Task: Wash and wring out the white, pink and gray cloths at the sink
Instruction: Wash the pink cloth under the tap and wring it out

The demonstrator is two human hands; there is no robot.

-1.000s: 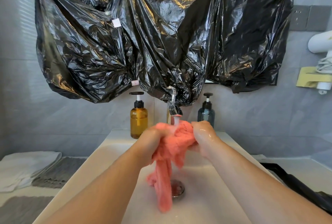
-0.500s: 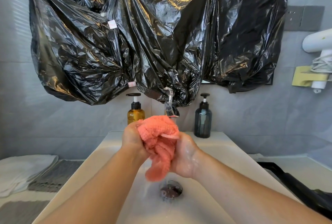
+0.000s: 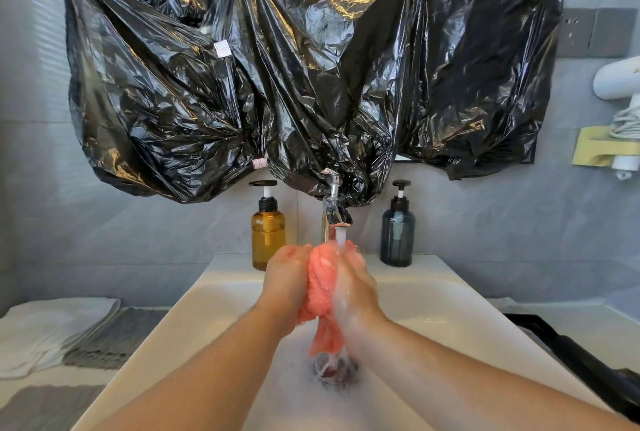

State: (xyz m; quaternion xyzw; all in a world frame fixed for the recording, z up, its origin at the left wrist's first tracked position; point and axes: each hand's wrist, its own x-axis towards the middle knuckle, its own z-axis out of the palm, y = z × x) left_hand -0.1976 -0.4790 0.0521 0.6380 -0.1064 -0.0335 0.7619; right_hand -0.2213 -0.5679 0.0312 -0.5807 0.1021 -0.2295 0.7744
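Observation:
The wet pink cloth [image 3: 322, 287] is bunched between both my hands under the running faucet [image 3: 335, 212], over the white sink [image 3: 214, 295]. My left hand [image 3: 285, 280] grips its left side and my right hand [image 3: 353, 283] grips its right side. A tail of the cloth hangs down toward the drain [image 3: 334, 366]. On the counter at the left lie the folded white cloth [image 3: 48, 330] and, beside it, the gray cloth [image 3: 114, 337].
An amber pump bottle [image 3: 267, 230] and a dark blue pump bottle [image 3: 397, 231] stand behind the sink, either side of the faucet. Black plastic sheeting [image 3: 311, 67] covers the wall above. A black object [image 3: 581, 368] lies on the right counter.
My hands have shifted on the pink cloth and squeezed it closer together under the water stream. The cloth's hanging tail is shorter than a second ago.

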